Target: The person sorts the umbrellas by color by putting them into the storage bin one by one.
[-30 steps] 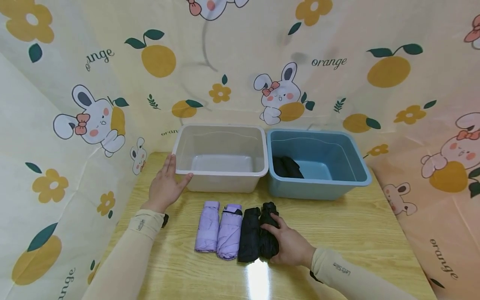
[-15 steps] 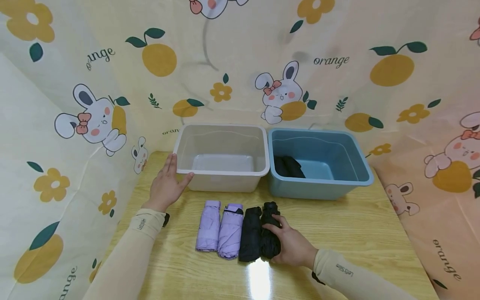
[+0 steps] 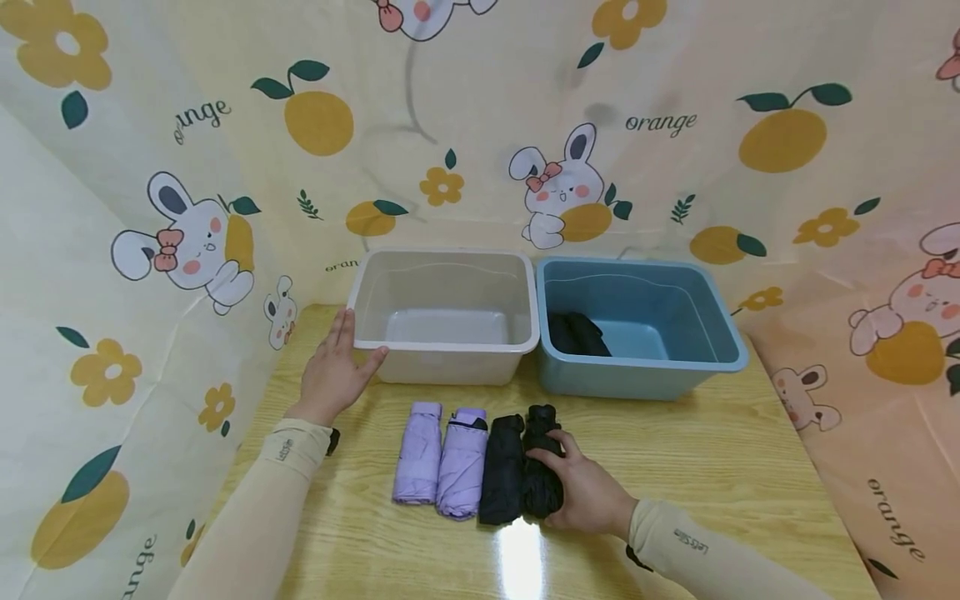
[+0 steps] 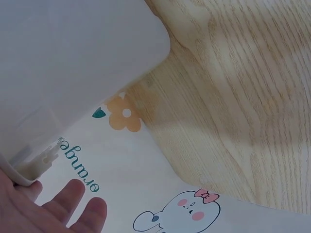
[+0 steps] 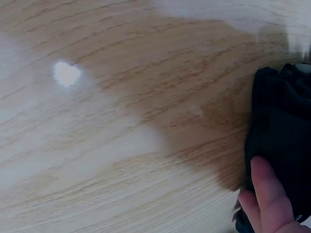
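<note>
Four-sided and off-white, a plastic tub (image 3: pixel 442 364) stands at the back of the table, with my left hand (image 3: pixel 333 375) resting at its front left corner. The fingers of that hand (image 4: pixel 68 208) are fairly straight along the tub's side. My right hand (image 3: pixel 588 492) grips the rightmost black folded umbrella (image 3: pixel 542 425), thumb and fingers around its body as it lies on the table. Immediately left of it lies another black folded umbrella (image 3: pixel 502 471). Further left are two lilac ones, a plain lilac umbrella (image 3: pixel 417 454) and a lilac umbrella with a black strap (image 3: pixel 461 467).
Right beside the off-white tub stands a blue tub (image 3: pixel 637 379) with a black bundle (image 3: pixel 577 333) in its left end. A patterned cloth (image 3: pixel 465 125) hangs behind and along both sides of the wooden table (image 3: pixel 712 467).
</note>
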Demonstrator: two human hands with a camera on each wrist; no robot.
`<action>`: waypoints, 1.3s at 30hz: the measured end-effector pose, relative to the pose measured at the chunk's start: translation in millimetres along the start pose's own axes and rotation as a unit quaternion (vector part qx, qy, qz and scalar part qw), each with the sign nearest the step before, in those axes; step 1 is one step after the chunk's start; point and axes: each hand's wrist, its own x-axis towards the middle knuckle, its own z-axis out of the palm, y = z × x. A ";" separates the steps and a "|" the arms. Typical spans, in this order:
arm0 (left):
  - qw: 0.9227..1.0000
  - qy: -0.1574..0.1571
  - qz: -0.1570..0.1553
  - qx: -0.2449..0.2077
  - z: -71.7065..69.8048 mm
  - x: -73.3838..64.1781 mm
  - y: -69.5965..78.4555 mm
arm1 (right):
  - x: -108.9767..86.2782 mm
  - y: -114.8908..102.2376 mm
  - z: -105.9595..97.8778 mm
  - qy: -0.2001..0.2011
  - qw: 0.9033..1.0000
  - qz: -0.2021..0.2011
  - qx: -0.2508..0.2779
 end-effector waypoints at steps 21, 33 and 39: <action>1.000 -0.001 -0.004 -0.002 4.7 2.6 -2.9 | -2.6 -0.1 -2.6 -0.007 1.000 -0.009 0.014; 1.000 -0.008 -0.001 0.002 2.6 3.0 -4.6 | -0.9 -4.5 1.0 0.006 1.000 -0.001 0.006; 1.000 -0.014 -0.004 -0.001 1.7 2.3 -4.1 | -0.9 -3.2 1.5 0.004 1.000 0.013 0.007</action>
